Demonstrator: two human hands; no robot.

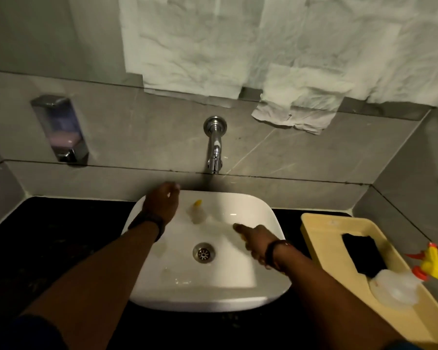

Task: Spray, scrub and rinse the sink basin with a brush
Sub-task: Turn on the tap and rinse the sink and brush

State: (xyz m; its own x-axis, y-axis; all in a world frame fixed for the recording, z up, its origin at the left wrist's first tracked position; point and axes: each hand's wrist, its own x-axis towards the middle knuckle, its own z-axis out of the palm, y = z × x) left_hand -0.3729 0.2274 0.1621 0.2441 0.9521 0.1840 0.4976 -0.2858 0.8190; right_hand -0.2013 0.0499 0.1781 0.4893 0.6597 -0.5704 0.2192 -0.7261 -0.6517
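The white sink basin (261,213) sits on a black counter, its metal drain (204,252) in the middle. My right hand (257,242) is inside the basin at the right, shut on a brush (196,213) that is blurred by motion. The brush looks pale and translucent with a yellow tip and reaches toward the back left of the bowl. My left hand (162,202) hangs over the back left rim, holding nothing, its fingers blurred. A translucent spray bottle (395,289) with a red and yellow trigger head lies on a tray at the right.
A chrome wall faucet (214,147) hangs above the basin's back edge. The yellow tray (319,223) also holds a black pad (362,253). A soap dispenser (60,130) is fixed to the left wall. White paper (238,46) covers the mirror. Black counter (61,236) flanks the sink.
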